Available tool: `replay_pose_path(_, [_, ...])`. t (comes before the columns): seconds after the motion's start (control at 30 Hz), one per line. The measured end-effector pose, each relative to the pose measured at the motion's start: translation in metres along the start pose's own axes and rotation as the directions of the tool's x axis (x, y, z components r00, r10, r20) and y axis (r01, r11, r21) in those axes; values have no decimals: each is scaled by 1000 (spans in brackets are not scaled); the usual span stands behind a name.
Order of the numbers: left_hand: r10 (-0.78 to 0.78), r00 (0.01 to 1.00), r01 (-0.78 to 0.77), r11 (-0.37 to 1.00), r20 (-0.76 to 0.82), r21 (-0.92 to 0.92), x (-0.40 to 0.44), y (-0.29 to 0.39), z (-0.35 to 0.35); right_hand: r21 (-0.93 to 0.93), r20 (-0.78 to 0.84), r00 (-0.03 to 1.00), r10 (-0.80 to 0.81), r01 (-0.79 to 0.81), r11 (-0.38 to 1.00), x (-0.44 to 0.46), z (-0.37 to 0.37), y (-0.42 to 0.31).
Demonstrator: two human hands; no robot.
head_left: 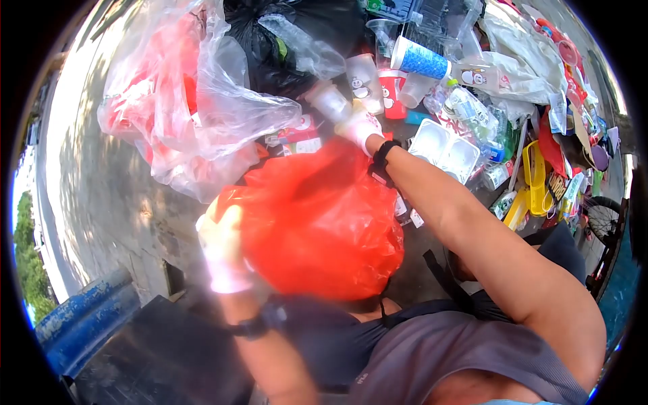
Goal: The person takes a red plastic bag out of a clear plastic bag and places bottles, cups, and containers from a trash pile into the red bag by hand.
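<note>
A red plastic bag (pixel 324 223) bulges in front of my body. My left hand (pixel 226 246), in a pale glove and washed out by glare, is closed on the bag's left edge. Beyond the bag's far side my right hand (pixel 361 127), also gloved, has its fingers round a translucent plastic cup (pixel 331 102), which is smeared by motion. Just past that hand stand a clear cup with a printed figure (pixel 363 77), a red paper cup (pixel 391 93) and a blue patterned cup (pixel 422 59). What the red bag holds is hidden.
A large clear bag with red contents (pixel 182 101) lies at the left, beside a black garbage bag (pixel 290 40). White trays (pixel 445 148), plastic bottles (pixel 469 108) and a yellow basket (pixel 534 177) pile up on the right. A blue metal piece (pixel 88 320) stands lower left.
</note>
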State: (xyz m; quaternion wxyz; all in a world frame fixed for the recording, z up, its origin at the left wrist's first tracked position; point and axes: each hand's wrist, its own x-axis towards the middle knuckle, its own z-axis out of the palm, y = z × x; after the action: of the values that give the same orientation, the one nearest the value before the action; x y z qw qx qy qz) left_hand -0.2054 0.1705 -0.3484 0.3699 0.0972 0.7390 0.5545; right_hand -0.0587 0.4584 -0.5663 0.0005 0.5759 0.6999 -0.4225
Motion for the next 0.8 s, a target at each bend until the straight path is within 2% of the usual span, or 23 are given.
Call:
replay_pose_path(0.03, [-6, 999, 7, 999, -39, 32, 2, -2, 0, 127, 36, 999, 19, -24, 992, 2, -4, 8])
replay_pose_path(0.1, [-27, 991, 40, 994, -129, 102, 8, -8, 2, 472, 38, 996, -84, 56, 880, -18, -19, 20])
replay_pose_path(0.13, [-42, 992, 51, 996, -120, 73, 9, -9, 3, 514, -36, 992, -123, 124, 849, -29, -23, 28])
replay_pose_path(0.2, [-71, 983, 93, 988, -172, 126, 16, -14, 5, 596, -214, 950, -228, 312, 740, -37, -27, 54])
replay_pose_path(0.27, [-58, 973, 104, 974, -221, 201, 18, -12, 10, 552, -303, 913, -271, 400, 731, -69, -52, 47])
replay_pose_path(0.37, [-27, 982, 85, 949, -188, 305, 27, -20, 4, 547, -424, 840, -338, 535, 644, -100, -75, 29])
replay_pose_path(0.43, [-105, 972, 148, 970, -212, 195, 26, -18, 10, 422, -506, 736, -449, 666, 615, -114, -94, 6])
replay_pose_path(0.47, [-145, 965, 178, 974, -219, 138, 25, -16, 13, 302, -532, 663, -527, 730, 613, -119, -102, -5])
replay_pose_path(0.57, [-158, 963, 188, 974, -219, 125, 20, -9, 21, 396, -481, 666, -570, 745, 536, -138, -131, -50])
replay_pose_path(0.6, [-160, 959, 193, 973, -235, 124, 19, -4, 23, 604, -427, 725, -540, 674, 425, -140, -131, -62])
replay_pose_path(0.63, [-165, 955, 200, 972, -248, 124, 17, 0, 26, 588, -403, 716, -570, 680, 438, -140, -126, -65])
replay_pose_path(0.7, [-148, 955, 179, 978, -256, 104, 15, 2, 29, 467, -298, 715, -632, 687, 556, -130, -95, -52])
replay_pose_path(0.73, [-122, 959, 147, 986, -255, 82, 16, 1, 27, 460, -197, 741, -642, 648, 607, -127, -75, -40])
replay_pose_path(0.77, [-95, 962, 114, 992, -254, 59, 17, -1, 23, 589, -2, 802, -598, 484, 647, -130, -57, -28])
replay_pose_path(0.8, [29, 977, -15, 997, -210, 70, 15, -6, 16, 644, 154, 778, -609, 388, 659, -136, -41, -10])
